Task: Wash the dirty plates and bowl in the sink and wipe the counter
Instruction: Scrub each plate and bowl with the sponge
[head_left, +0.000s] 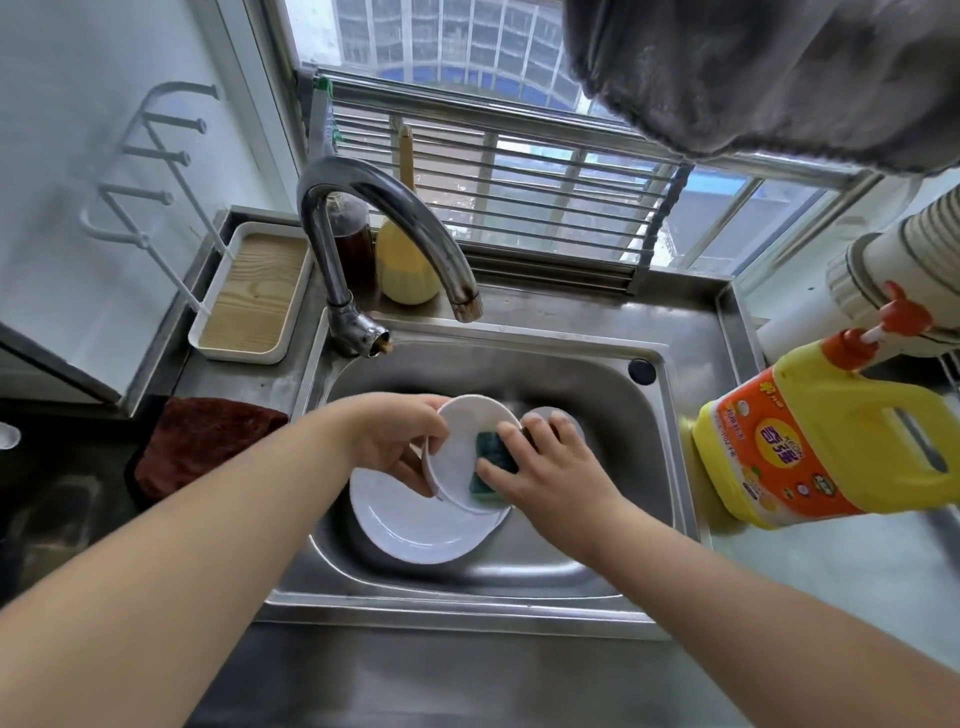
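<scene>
At far left of frame, a dark red cloth (200, 447) lying on the steel table (244, 379) beside the sink (613, 415). Left of centre, left hand (400, 441), grip curled round the rim of a white bowl (462, 447) tilted above a white plate (415, 525) in the basin. Just right, right hand (550, 462), grip pinching a green sponge (493, 462) pressed inside the bowl. Behind those fingers, a second plate's edge (540, 413). Far right, a yellow detergent bottle (826, 441) standing on the table.
</scene>
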